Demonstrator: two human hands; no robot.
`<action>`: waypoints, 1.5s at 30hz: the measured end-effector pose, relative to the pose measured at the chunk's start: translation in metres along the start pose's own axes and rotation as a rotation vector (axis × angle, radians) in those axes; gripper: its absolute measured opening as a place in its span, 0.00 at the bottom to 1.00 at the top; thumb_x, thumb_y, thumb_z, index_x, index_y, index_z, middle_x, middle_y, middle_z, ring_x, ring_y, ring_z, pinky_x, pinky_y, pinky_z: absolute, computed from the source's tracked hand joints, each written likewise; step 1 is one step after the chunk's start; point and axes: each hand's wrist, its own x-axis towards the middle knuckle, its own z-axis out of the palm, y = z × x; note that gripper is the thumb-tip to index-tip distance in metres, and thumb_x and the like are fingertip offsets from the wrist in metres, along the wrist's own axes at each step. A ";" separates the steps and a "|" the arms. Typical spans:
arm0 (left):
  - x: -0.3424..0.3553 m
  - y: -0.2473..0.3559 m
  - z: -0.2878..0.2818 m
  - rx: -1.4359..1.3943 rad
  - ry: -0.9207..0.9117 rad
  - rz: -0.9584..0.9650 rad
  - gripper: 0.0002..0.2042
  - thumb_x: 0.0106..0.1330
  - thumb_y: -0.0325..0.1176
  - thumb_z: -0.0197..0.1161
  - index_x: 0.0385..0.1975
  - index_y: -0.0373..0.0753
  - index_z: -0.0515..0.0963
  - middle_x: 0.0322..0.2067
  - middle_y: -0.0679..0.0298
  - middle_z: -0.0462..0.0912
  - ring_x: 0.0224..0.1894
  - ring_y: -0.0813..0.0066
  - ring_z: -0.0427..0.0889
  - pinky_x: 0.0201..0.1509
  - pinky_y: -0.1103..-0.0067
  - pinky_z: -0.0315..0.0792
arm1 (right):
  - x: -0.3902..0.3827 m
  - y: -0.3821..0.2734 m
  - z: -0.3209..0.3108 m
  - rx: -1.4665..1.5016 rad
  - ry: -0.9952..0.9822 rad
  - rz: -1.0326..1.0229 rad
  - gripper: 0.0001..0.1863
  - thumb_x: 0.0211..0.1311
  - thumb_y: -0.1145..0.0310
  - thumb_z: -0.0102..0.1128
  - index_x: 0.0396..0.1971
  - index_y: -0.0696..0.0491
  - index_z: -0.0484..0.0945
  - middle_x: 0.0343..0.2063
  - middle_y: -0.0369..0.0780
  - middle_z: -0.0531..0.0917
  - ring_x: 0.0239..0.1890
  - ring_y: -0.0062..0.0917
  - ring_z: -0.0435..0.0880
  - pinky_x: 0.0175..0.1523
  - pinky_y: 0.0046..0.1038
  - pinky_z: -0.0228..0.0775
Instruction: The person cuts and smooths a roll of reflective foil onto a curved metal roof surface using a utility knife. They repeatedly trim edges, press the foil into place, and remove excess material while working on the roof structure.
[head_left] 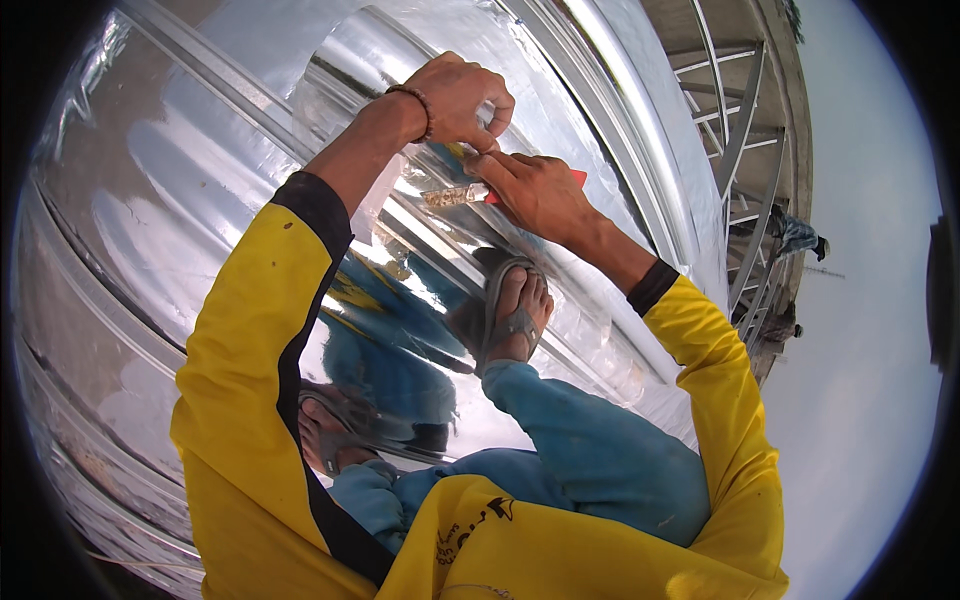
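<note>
Crouching on curved sheet metal (180, 200), the left hand (462, 98) pinches closed on something small, unidentifiable; the right hand (535, 190) grips a red-handled tool (470, 194) against the seam. Slick metal risks tool or sandal (510, 315) slip.

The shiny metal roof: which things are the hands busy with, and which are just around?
In use: left hand, pinching at the shiny metal sheet; right hand, gripping a red-handled tool against it.

Just around: grey sandals, blue trousers, the metal frame, other people on it.
</note>
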 end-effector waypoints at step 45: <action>-0.001 -0.005 0.005 0.085 0.089 0.070 0.29 0.38 0.52 0.80 0.41 0.44 0.86 0.40 0.64 0.89 0.42 0.58 0.87 0.53 0.66 0.76 | -0.022 -0.041 -0.016 -0.138 -0.166 0.304 0.10 0.64 0.73 0.54 0.44 0.58 0.71 0.24 0.44 0.80 0.24 0.39 0.86 0.25 0.37 0.76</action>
